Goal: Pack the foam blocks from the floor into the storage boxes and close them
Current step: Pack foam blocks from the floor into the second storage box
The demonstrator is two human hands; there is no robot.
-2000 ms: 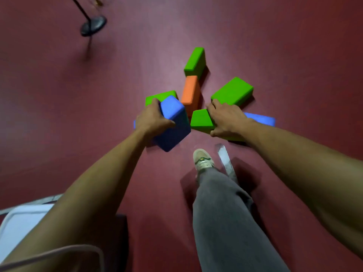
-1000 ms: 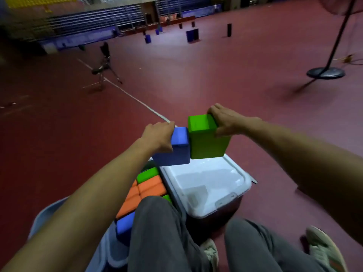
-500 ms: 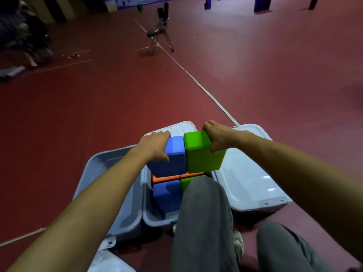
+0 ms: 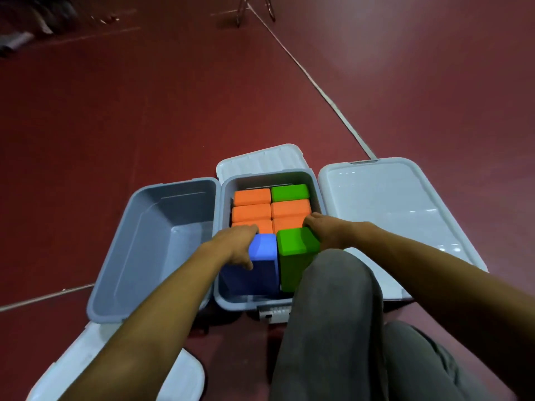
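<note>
Gripping blue block [image 4: 262,250] in left hand [image 4: 234,247], green block [image 4: 295,241] in right hand [image 4: 324,231], fingers [image 4: 245,263] curled round each, at near end of box [image 4: 221,204]; best pressed down upright, together.

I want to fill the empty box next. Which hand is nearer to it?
Left. The left hand grips the blue block right beside the empty box; the right hand grips the green block, across the packed box from it.
</note>
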